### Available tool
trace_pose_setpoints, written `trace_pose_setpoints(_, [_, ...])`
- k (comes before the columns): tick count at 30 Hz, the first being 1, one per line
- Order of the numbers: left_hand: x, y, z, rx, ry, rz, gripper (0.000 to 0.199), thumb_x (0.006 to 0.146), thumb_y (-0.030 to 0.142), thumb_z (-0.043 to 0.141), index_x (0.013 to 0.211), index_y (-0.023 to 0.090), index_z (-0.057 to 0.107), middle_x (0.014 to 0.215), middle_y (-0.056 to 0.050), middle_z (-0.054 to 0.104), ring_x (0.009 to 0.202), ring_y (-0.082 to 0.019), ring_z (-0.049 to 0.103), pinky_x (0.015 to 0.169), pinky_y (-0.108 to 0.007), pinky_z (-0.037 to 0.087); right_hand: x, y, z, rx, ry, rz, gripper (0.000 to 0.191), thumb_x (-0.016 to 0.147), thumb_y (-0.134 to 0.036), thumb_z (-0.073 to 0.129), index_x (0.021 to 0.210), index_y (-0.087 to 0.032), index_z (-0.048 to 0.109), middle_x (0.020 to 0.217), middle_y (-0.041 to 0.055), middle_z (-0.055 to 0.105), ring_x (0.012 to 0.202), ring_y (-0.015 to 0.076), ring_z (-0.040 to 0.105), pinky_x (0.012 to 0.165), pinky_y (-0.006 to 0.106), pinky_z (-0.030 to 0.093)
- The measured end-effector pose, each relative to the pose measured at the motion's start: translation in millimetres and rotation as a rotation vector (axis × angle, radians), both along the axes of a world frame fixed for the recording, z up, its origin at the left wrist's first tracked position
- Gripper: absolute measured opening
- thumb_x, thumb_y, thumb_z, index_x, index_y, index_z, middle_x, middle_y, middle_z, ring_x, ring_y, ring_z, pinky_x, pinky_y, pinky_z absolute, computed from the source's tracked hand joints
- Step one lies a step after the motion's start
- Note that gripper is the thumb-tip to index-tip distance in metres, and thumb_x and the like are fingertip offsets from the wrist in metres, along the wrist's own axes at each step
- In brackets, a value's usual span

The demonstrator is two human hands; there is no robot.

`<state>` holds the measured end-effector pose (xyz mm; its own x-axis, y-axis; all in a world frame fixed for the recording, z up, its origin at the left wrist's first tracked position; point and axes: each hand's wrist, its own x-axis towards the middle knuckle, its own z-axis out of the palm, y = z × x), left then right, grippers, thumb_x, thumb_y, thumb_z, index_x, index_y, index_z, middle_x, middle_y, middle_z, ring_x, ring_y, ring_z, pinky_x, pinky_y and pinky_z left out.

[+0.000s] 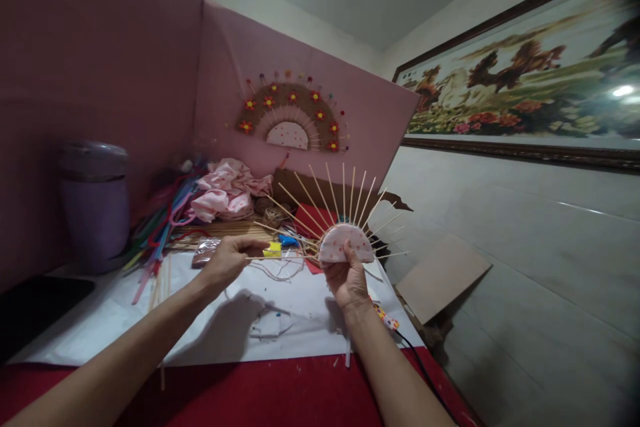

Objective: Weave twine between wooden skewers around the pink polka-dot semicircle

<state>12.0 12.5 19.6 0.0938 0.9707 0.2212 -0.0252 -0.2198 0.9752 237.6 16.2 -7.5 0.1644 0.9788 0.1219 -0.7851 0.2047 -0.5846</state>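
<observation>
My right hand (349, 285) grips a half-round piece covered in pale pink spotted fabric (345, 244), with the thumb across its front and the fingers mostly hidden behind. Several thin wooden sticks (330, 192) fan out from its curved edge. On the left side, my left hand (234, 260) is closed in a pinch at the outer end of the lowest wooden stick (280, 257), which runs level toward the fabric piece. Both hands are above the white-covered table. Behind the fan lie a red sheet (306, 219) and a blue object (289, 240), partly hidden.
A purple bin (95, 213) stands at the left beside colourful pipe cleaners (163, 220) and crumpled pink cloth (230, 190). A patterned glue gun (386, 317) with a black cord lies at the right. A flower-decorated fan (289, 113) shows on the pink board (370, 100).
</observation>
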Motion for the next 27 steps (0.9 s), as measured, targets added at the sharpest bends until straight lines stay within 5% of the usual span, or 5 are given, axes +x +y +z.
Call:
trace_pose_setpoints(8, [-6, 6, -5.0, 0.164, 0.096, 0.171, 0.013, 0.059, 0.023, 0.064, 0.068, 0.013, 0.065, 0.065, -0.004, 0.066, 0.062, -0.015, 0.058, 0.056, -0.025, 0.043, 2, 2, 0.6, 0.038, -0.017, -0.026, 0.021, 0.068, -0.025, 0.066, 0.087, -0.021, 0.058, 0.072, -0.0032, 0.069, 0.061, 0.0121, 0.063, 0.05, 0.023, 0.051])
trace_pose_setpoints(20, [0, -6, -10.8, 0.765, 0.625, 0.33, 0.022, 0.079, 0.021, 0.046, 0.082, 0.019, 0.067, 0.085, -0.007, 0.065, 0.083, -0.019, 0.057, 0.072, -0.029, 0.042, -1, 4, -0.2, 0.044, -0.033, -0.096, 0.026, 0.065, -0.023, 0.069, 0.088, -0.022, 0.057, 0.076, -0.0044, 0.069, 0.066, 0.0115, 0.063, 0.055, 0.024, 0.054])
trace_pose_setpoints(27, [16, -15, -22.3, 0.497, 0.578, 0.205, 0.023, 0.077, 0.03, 0.05, 0.089, 0.021, 0.067, 0.086, -0.007, 0.069, 0.077, -0.02, 0.062, 0.067, -0.029, 0.044, -6, 5, 1.0, 0.028, 0.019, -0.111, 0.029, 0.064, -0.026, 0.071, 0.089, -0.022, 0.057, 0.082, -0.0034, 0.068, 0.074, 0.0119, 0.064, 0.068, 0.029, 0.055])
